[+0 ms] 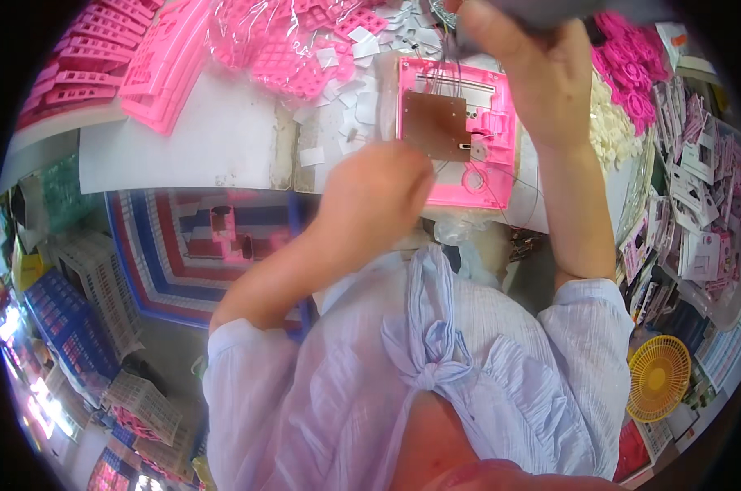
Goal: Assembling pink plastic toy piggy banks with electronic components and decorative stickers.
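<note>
A pink plastic housing point(491, 190) lies on the bench in front of me, with a brown square board point(434, 123) and thin wires in it. My left hand point(379, 195) is at the housing's lower left, beside the board. It is blurred, its fingers curled inward, and whatever they hold is hidden. Above the housing's upper right, my right hand point(542, 78) is closed around a dark grey tool point(542, 10). The top edge cuts that tool off, so I cannot make out its kind.
Pink grid-like parts point(284, 69) in clear plastic and small white pieces point(362, 49) lie behind. Pink frames point(162, 82) are stacked at the left. Cream parts point(612, 123) and magenta parts point(632, 65) are heaped at the right. A striped bin point(153, 270) stands below the bench; a yellow basket point(659, 378) sits lower right.
</note>
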Available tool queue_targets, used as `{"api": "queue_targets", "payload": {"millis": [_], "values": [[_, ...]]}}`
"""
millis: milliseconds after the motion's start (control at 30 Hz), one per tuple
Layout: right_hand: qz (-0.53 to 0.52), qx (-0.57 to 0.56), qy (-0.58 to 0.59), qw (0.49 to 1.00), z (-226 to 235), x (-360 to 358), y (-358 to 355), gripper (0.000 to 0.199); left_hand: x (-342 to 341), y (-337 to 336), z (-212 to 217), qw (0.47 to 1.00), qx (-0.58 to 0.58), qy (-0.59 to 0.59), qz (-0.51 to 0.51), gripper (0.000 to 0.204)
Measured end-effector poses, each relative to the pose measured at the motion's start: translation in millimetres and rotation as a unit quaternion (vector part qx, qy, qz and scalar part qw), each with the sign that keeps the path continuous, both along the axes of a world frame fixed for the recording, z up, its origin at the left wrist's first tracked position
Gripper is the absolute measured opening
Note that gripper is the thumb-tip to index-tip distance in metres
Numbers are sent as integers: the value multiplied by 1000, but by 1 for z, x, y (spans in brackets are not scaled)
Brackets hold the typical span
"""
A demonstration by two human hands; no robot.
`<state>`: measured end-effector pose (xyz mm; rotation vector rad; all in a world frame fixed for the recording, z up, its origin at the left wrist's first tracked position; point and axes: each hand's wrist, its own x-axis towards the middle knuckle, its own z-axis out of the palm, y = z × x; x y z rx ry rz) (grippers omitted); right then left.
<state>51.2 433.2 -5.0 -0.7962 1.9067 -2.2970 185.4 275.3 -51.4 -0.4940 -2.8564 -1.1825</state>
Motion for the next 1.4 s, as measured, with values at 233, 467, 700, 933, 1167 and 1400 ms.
{"api": "queue_targets", "payload": {"millis": [233,467,700,933,1167,1400], "values": [[117,348,136,920,-27,50,40,54,-28,-12,14,961,122,-244,43,22],[85,349,221,907,-39,54,46,23,-20,-17,6,939,231,-253,14,13],[58,329,10,942,-40,58,47,10,-13,0,-12,995,85,46,11,14],[71,345,93,931,-43,54,49,10,-13,1,-11,993,118,23,18,13],[96,358,68,926,-39,53,49,10,-12,6,-13,989,139,10,43,11],[79,328,48,940,-44,52,50,6,-13,-10,-8,992,123,4,23,15]]}}
